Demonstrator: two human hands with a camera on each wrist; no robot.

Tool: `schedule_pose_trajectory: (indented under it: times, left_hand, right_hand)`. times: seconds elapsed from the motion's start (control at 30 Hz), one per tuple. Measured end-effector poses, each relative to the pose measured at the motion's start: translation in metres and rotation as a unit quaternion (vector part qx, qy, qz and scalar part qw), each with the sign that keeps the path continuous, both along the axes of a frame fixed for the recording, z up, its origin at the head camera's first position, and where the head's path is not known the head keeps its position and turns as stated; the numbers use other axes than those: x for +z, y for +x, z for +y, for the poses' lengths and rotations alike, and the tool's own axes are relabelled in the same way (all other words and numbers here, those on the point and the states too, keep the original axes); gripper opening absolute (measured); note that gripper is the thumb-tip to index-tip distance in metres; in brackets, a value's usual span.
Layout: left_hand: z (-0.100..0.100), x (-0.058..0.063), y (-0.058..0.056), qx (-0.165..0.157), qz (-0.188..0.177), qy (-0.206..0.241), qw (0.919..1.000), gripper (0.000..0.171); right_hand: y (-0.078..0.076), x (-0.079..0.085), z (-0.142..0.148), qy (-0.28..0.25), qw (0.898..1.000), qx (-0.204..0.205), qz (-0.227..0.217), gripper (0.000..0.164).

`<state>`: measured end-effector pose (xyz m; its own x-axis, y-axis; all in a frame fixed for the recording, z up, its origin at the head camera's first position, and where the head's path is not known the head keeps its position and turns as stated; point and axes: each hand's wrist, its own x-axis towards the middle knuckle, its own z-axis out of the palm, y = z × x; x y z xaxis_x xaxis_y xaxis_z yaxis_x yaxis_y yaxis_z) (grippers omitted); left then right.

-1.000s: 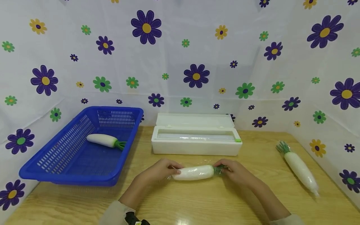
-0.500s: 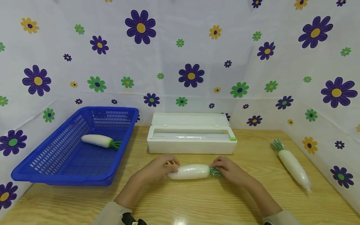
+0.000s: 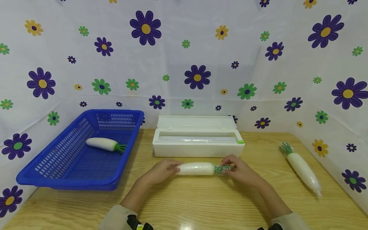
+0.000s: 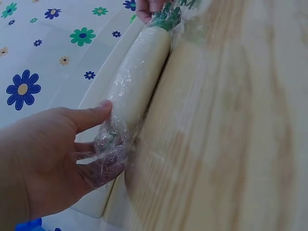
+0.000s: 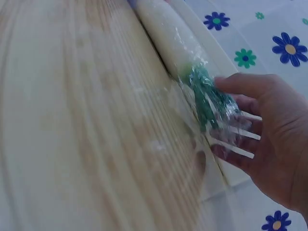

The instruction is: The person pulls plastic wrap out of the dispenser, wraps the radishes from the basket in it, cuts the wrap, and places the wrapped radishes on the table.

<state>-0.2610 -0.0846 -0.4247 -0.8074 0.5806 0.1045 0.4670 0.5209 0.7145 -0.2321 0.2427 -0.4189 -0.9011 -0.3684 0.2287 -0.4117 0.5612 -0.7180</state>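
A white radish (image 3: 196,168) wrapped in clear plastic film lies crosswise in front of the white box, green leaves (image 3: 222,169) to the right. My left hand (image 3: 163,171) holds its leafless end; in the left wrist view the thumb presses the radish (image 4: 139,72) and the fingers sit behind the crumpled film (image 4: 108,163). My right hand (image 3: 240,171) holds the leafy end. In the right wrist view its thumb touches the filmed leaves (image 5: 209,96) and its fingers curve beneath them.
Behind the radish stands an open white box (image 3: 198,149) with a film roll (image 3: 198,139) inside. A blue basket (image 3: 69,182) at left contains an unwrapped white radish (image 3: 102,143). Another wrapped radish (image 3: 304,171) lies on the table (image 3: 184,204) at right. A flowered cloth hangs behind.
Both hands have shifted the wrapped radish slightly away from me, closer to the box. My left fingers, lifted around the end half a second ago, have come down along it. The head view has shifted slightly.
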Motion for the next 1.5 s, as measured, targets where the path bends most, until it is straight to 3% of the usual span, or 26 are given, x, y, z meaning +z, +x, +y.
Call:
schedule_pose_trajectory:
  times: [0.17, 0.33, 0.43, 0.67, 0.77, 0.87, 0.93, 1.1, 1.3, 1.5]
  left_hand:
    - [0.002, 0.004, 0.0, 0.044, -0.015, -0.015, 0.9988, 0.038]
    - [0.002, 0.002, 0.0, -0.009, -0.023, -0.002, 0.9997, 0.043]
    - [0.001, 0.0, 0.0, -0.032, -0.023, 0.006, 0.9992, 0.043]
    - [-0.004, 0.0, 0.001, -0.034, -0.01, -0.028, 0.999, 0.02]
    - [-0.006, 0.003, 0.004, -0.04, -0.033, -0.043, 0.9977, 0.019]
    - [-0.008, 0.005, 0.007, -0.037, -0.067, -0.042, 0.9962, 0.023]
    - [-0.009, 0.006, 0.008, -0.036, -0.071, -0.043, 0.9959, 0.024]
    - [-0.01, 0.004, 0.007, -0.035, -0.034, -0.056, 0.9972, 0.017]
    - [-0.009, 0.003, 0.003, -0.061, -0.02, -0.071, 0.9954, 0.026]
    - [-0.006, 0.001, 0.002, -0.09, -0.02, -0.056, 0.9942, 0.037]
  right_hand:
    - [-0.001, -0.002, 0.008, -0.024, 0.999, 0.005, -0.04, 0.024]
    - [-0.001, -0.007, 0.008, -0.036, 0.997, -0.04, -0.063, 0.028]
    - [-0.001, -0.01, 0.008, -0.05, 0.995, -0.047, -0.07, 0.03]
    - [-0.001, -0.011, 0.005, -0.09, 0.994, -0.033, -0.056, 0.026]
    - [0.002, -0.011, 0.005, -0.111, 0.992, -0.036, -0.054, 0.024]
    - [0.006, -0.011, 0.007, -0.135, 0.988, -0.015, -0.075, 0.027]
    - [0.007, -0.011, 0.01, -0.147, 0.985, 0.005, -0.093, 0.032]
    - [0.006, -0.013, 0.018, -0.181, 0.977, 0.019, -0.113, 0.034]
    - [0.004, -0.016, 0.018, -0.176, 0.979, -0.044, -0.094, 0.016]
    - [0.004, -0.012, 0.015, -0.12, 0.984, -0.112, -0.073, 0.014]
